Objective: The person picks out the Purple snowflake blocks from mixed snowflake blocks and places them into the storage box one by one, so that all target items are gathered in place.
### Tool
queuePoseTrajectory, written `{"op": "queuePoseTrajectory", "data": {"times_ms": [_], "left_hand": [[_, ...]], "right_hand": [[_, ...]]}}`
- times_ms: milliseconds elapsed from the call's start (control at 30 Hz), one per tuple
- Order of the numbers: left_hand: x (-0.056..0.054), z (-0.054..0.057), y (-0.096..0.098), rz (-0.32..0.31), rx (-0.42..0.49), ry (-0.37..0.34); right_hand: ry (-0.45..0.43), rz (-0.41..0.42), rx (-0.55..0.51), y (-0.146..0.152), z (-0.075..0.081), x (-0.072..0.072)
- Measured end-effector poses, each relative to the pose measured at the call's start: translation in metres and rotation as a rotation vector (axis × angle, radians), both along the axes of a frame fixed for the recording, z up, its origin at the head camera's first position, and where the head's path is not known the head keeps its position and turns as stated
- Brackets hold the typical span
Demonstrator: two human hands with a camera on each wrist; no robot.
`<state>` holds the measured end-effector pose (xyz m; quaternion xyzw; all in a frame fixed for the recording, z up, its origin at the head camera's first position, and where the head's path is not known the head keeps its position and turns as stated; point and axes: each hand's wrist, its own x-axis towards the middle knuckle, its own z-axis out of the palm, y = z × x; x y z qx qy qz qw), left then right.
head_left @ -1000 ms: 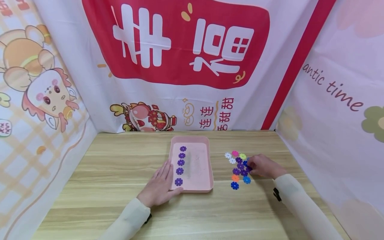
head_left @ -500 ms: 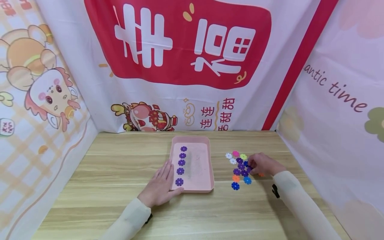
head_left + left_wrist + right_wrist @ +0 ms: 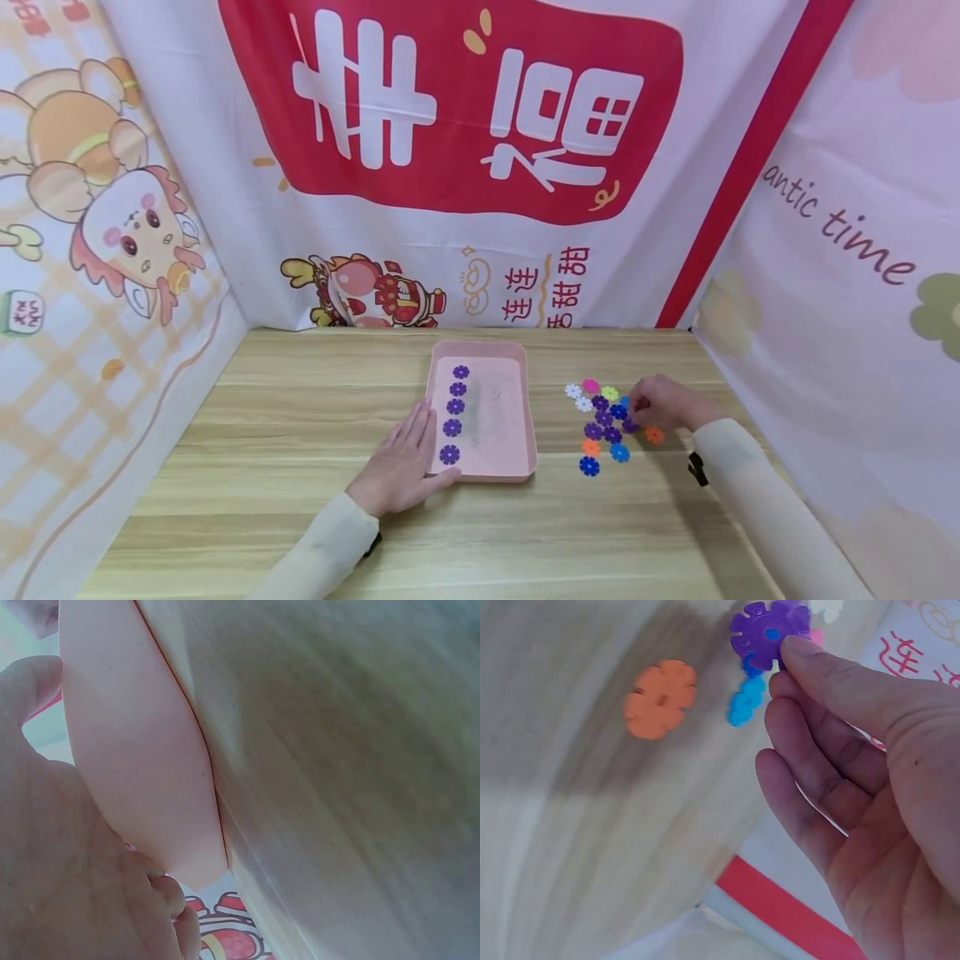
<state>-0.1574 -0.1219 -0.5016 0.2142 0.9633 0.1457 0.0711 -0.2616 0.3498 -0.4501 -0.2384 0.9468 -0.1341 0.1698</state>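
Note:
Between thumb and fingers my right hand [image 3: 663, 402] pinches a purple snowflake disc [image 3: 761, 634], notched around its edge, at the right side of a loose group of discs. In that group lie several purple discs [image 3: 603, 417], along with blue, white, pink, yellow-green and orange ones. My left hand [image 3: 401, 462] rests with extended fingers along the left edge of a pink tray [image 3: 531, 417], thumb at its near corner. Inside the tray, several purple discs [image 3: 455, 407] form a column along the left side. The left wrist view shows the tray's outer wall [image 3: 142, 750] beside the palm.
An orange disc [image 3: 654, 434] lies apart, just below my right hand. Closer to me are a dark blue disc [image 3: 589, 467] and a light blue disc [image 3: 619, 452]. The wooden table [image 3: 300, 392] is bordered by printed cloth walls at the back and both sides.
My right hand has shifted slightly right, drawing the pinched purple disc away from the group. The orange disc beneath that hand has come into view. My left hand stays on the tray.

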Motion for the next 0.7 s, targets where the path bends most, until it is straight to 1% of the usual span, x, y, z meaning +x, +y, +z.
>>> {"op": "queuePoseTrajectory", "data": {"times_ms": [133, 300, 467, 567, 700], "left_hand": [[0.001, 0.002, 0.0, -0.001, -0.003, 0.006], [0.001, 0.003, 0.0, -0.002, 0.0, 0.021], [0.001, 0.001, 0.0, -0.012, -0.019, 0.02], [0.002, 0.001, 0.0, -0.015, -0.014, 0.012], [0.001, 0.002, 0.0, -0.011, -0.008, 0.016]], "right_hand": [[0.01, 0.03, -0.007, -0.01, 0.013, -0.001], [0.006, 0.058, 0.023, -0.033, 0.028, -0.005], [-0.003, 0.094, 0.044, -0.061, 0.037, -0.007], [0.006, 0.131, 0.037, -0.079, 0.041, -0.006], [0.019, 0.155, 0.021, -0.104, 0.047, -0.006]]}}
